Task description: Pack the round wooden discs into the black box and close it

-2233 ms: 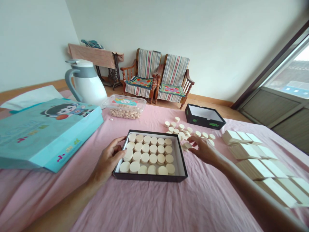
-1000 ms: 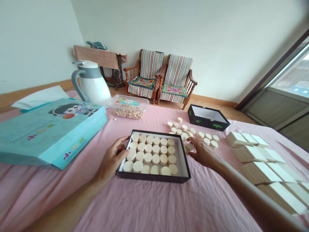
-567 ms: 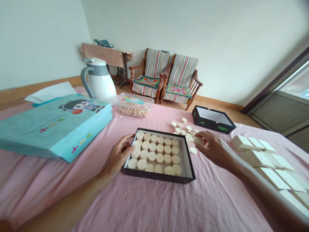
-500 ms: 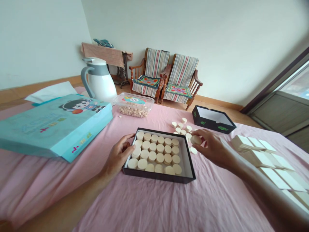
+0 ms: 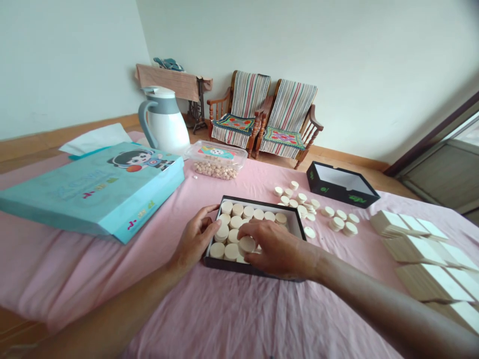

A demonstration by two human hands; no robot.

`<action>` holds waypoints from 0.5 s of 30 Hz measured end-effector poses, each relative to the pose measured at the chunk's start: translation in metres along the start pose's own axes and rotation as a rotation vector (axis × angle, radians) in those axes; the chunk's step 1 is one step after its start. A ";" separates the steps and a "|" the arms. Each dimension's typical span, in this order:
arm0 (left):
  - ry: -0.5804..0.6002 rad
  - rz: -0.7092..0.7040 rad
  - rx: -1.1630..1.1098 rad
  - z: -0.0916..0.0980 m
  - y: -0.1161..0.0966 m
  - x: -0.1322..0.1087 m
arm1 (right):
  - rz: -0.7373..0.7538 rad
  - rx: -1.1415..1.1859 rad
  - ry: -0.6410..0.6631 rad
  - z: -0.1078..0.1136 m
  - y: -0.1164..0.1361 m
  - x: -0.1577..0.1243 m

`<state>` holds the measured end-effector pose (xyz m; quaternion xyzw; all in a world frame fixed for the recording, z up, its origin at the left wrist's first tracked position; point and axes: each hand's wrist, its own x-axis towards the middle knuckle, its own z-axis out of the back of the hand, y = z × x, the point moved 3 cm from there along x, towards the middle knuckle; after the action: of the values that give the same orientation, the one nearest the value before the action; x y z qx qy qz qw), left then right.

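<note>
Crosswise box [image 5: 262, 201] gripped by left hand [image 5: 194, 240]; right hand [image 5: 277, 248] pinches a flat-lying disc [image 5: 247, 244].

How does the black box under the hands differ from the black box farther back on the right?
The near box is packed with pale round discs; the far box is empty, showing white inside. The left hand and right hand rest at the near box; nothing touches the far box. Both are black, open-topped, on the pink cloth.

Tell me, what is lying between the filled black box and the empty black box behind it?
Loose pale round discs lie scattered on the pink cloth between the filled box and the empty box; the head view shows them.
</note>
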<state>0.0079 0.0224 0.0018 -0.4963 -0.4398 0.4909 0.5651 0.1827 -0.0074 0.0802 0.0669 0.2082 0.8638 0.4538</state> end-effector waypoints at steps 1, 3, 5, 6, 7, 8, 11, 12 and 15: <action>0.001 -0.004 -0.004 0.000 0.000 0.000 | 0.016 -0.007 0.016 -0.001 0.003 0.004; 0.000 -0.005 -0.013 0.000 0.000 0.000 | 0.040 -0.024 0.041 -0.002 0.008 0.012; 0.010 0.006 -0.036 -0.001 0.000 0.000 | 0.058 -0.032 0.057 -0.005 0.009 0.020; 0.011 0.002 -0.051 -0.001 -0.001 0.000 | 0.067 -0.032 0.060 -0.007 0.010 0.023; 0.007 -0.013 -0.063 -0.001 -0.003 0.000 | 0.079 -0.032 0.064 -0.008 0.010 0.025; -0.002 -0.040 -0.071 -0.001 -0.005 0.000 | 0.094 -0.032 0.068 -0.009 0.011 0.028; -0.032 -0.137 -0.059 -0.001 -0.011 -0.001 | 0.111 -0.063 0.085 -0.009 0.018 0.032; -0.039 -0.153 -0.046 0.000 -0.012 -0.001 | 0.109 -0.082 0.089 -0.008 0.021 0.034; -0.063 -0.132 0.007 0.001 -0.011 -0.003 | 0.118 -0.125 0.092 -0.006 0.029 0.039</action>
<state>0.0075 0.0196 0.0128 -0.4484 -0.4873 0.4695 0.5840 0.1364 0.0075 0.0839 0.0110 0.1702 0.9025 0.3955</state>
